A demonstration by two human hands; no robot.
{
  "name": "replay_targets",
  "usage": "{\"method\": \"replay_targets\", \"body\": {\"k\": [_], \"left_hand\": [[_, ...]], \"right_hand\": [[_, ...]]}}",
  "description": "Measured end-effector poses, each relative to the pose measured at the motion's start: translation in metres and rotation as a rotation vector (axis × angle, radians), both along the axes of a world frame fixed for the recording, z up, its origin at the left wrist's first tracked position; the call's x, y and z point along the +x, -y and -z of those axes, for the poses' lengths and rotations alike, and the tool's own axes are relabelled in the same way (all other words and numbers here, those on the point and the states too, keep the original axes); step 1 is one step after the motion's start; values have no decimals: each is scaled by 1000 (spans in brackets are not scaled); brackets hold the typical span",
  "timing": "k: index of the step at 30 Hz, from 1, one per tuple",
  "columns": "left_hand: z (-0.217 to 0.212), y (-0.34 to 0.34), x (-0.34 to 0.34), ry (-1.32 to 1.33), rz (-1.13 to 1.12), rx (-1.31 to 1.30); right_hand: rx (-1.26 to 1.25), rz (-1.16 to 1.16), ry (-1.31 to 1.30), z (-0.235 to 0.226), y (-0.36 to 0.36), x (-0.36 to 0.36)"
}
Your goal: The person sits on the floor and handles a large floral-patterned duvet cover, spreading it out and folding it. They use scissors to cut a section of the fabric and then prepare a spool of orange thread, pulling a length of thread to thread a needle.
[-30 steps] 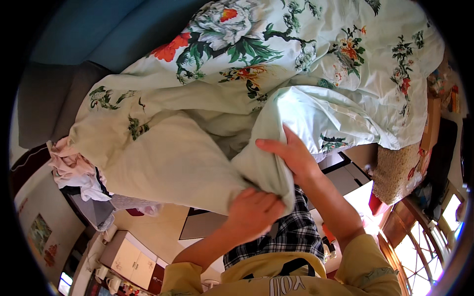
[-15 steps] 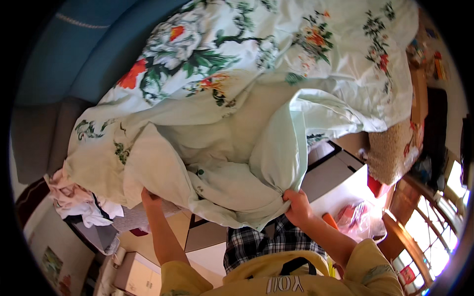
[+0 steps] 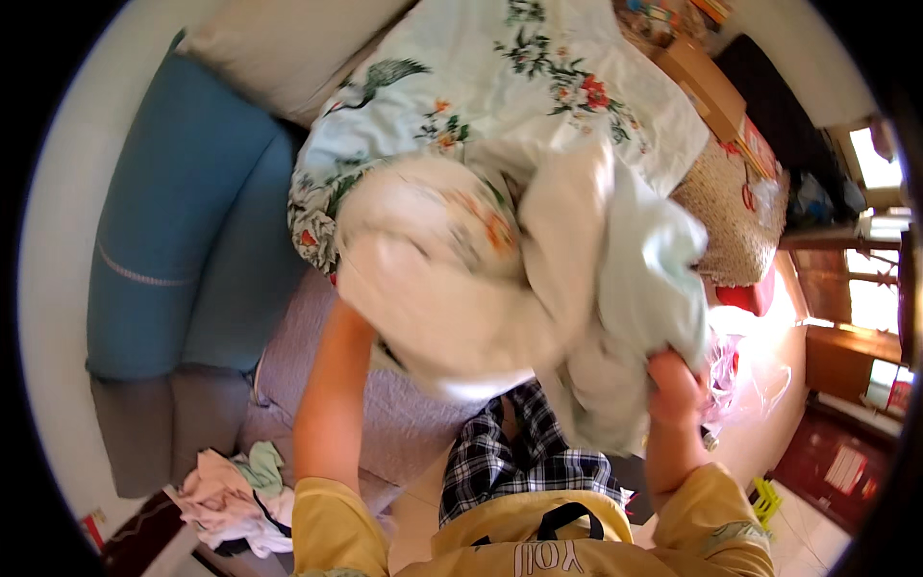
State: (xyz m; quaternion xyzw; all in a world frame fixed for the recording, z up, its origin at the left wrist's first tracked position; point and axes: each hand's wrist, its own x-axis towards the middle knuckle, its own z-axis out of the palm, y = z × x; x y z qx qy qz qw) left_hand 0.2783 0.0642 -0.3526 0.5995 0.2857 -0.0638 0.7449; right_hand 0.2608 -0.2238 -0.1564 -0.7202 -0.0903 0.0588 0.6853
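Observation:
A pale duvet cover printed with flowers and leaves is bunched up in front of my body, smeared by motion. Its far part, with a crane and red blossoms, lies spread over the couch. Closed round a fold of it at the near right is my right hand, and some fabric hangs down beside that wrist. My left forearm reaches up to the bunched cloth on the left; the cloth covers the left hand, so its fingers do not show.
Blue cushions and a beige pillow line the left side above a grey couch seat. A heap of clothes lies at the lower left. To the right are a cardboard box, a woven-covered surface and a plastic bag.
The view has turned to the right and toward the couch. The cover's opening, earlier held wide and low, is now gathered and lifted; both arms are raised, and the left hand has gone behind cloth.

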Motion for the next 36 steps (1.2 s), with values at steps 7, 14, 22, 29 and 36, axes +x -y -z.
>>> {"method": "replay_targets", "body": {"k": [7, 14, 22, 29, 36], "left_hand": [[107, -20, 105, -316, 196, 623], [161, 23, 194, -342, 364, 841], [188, 60, 208, -378, 471, 1107], [196, 64, 226, -297, 482, 930], [196, 31, 287, -99, 512, 525]], "right_hand": [[-456, -38, -169, 156, -35, 41], [-222, 140, -77, 252, 13, 17], [-75, -59, -366, 251, -12, 61], [-32, 90, -217, 292, -60, 88], [-137, 549, 122, 312, -82, 50]]}}
